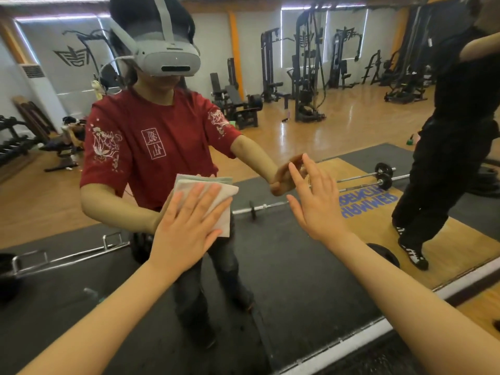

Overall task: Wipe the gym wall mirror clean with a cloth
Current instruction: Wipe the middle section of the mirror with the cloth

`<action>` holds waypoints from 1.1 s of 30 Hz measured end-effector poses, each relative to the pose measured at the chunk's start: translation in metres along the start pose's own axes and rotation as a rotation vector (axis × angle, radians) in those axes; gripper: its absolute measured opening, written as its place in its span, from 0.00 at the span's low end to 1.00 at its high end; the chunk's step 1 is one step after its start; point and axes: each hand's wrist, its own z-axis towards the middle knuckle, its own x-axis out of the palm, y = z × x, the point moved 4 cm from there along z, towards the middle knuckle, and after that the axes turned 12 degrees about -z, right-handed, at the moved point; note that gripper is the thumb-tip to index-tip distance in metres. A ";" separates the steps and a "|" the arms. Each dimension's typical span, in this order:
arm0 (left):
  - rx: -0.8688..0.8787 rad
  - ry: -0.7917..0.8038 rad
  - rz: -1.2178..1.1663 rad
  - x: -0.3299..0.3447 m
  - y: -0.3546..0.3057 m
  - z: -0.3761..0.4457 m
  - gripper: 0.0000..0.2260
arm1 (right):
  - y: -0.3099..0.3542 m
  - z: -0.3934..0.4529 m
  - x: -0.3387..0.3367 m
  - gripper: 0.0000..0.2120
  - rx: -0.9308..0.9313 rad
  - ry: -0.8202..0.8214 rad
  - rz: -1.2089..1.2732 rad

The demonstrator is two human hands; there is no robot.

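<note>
The wall mirror (311, 117) fills almost the whole view and reflects me and the gym behind. A folded white cloth (226, 201) lies flat against the glass at the lower middle. My left hand (186, 223) presses it there with straight, spread fingers. My right hand (316, 201) is to the right of the cloth, fingers straight, with the fingertips at the glass where they meet their own reflection; it holds nothing.
The mirror's pale bottom frame (351, 339) runs diagonally across the lower right. Reflected in the glass are a barbell (378, 177) on black floor mats, weight machines at the back, and a person in black (454, 147) standing at the right.
</note>
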 end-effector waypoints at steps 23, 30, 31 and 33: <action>-0.097 0.006 -0.049 0.001 0.008 -0.001 0.34 | -0.005 0.001 0.004 0.27 -0.043 -0.069 0.023; -0.070 0.030 -0.009 0.029 -0.014 -0.065 0.35 | 0.000 0.001 0.011 0.28 -0.009 -0.082 0.039; -0.060 0.040 -0.012 0.031 -0.022 -0.056 0.35 | 0.001 0.001 0.012 0.28 0.001 -0.077 0.039; -0.028 0.076 -0.044 0.036 -0.044 -0.035 0.34 | 0.003 0.000 0.013 0.28 0.015 -0.069 0.048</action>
